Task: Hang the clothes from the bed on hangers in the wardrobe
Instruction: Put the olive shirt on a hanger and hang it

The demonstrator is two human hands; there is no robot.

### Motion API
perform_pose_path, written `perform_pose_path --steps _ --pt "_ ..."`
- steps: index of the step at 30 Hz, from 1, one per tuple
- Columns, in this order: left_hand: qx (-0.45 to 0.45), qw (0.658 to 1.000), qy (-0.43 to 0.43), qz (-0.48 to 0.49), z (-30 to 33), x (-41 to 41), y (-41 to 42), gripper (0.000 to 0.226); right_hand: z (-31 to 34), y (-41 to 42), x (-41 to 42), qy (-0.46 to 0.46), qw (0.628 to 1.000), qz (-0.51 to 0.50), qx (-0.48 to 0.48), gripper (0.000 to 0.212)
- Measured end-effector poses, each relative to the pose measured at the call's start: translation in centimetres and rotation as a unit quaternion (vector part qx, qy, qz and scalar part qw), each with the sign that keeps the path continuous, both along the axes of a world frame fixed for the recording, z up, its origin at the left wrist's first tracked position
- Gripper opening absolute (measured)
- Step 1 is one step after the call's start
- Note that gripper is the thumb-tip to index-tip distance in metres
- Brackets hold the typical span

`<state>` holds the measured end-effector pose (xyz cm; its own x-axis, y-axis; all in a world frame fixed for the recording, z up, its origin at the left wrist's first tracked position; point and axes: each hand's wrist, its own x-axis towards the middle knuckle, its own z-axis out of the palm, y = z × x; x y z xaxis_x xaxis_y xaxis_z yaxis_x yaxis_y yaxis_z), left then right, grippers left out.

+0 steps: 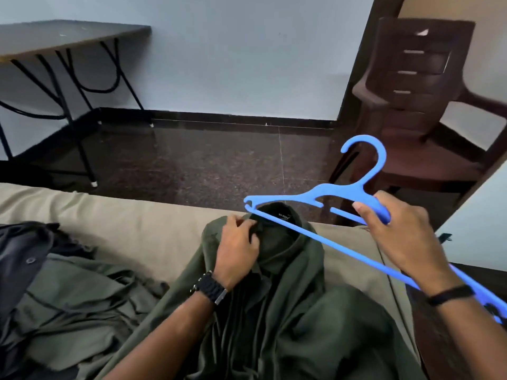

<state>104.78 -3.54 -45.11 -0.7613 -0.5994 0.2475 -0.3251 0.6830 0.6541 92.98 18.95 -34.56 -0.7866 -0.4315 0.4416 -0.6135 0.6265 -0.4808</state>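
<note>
A dark green shirt [290,292] lies on the bed [142,223], its collar with a small label pointing to the far edge. My left hand [236,248] pinches the shirt's collar on the left side. My right hand [403,237] grips a blue plastic hanger [323,196] by its shoulder arm. The hanger hovers just above the collar, with its left tip next to my left fingers and its hook pointing up and away. The hanger's right end runs behind my right wrist.
More clothes are heaped at the left: a green garment [76,294] and a dark one [22,259]. Beyond the bed is dark polished floor [208,160], a folding table [68,37] at the far left and a brown plastic chair [419,100] at the right.
</note>
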Motion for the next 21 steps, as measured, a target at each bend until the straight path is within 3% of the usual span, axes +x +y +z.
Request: perform_pose_path --steps 2,6,10,14,21 --pt "-0.033 0.998 -0.048 0.018 -0.1 -0.6 -1.3 0.034 0.4 0.9 -0.5 0.015 1.0 0.011 0.019 0.044" --pt "-0.026 0.993 -0.107 -0.039 -0.6 -1.2 -3.0 0.04 0.7 1.9 -0.9 0.057 0.996 0.016 0.073 0.041" --pt "-0.008 0.999 -0.002 -0.034 -0.7 -1.5 -2.7 0.041 -0.2 1.1 -0.9 0.077 0.991 0.048 0.099 0.042" --pt "0.005 0.994 0.09 -0.066 0.4 -2.1 -1.9 0.041 -1.7 -0.6 -1.3 0.038 0.993 0.063 0.088 0.044" --pt "0.075 0.972 0.105 -0.196 4.6 -1.9 -2.6 0.041 -3.3 -5.2 -1.7 -0.074 0.994 0.069 0.047 0.046"
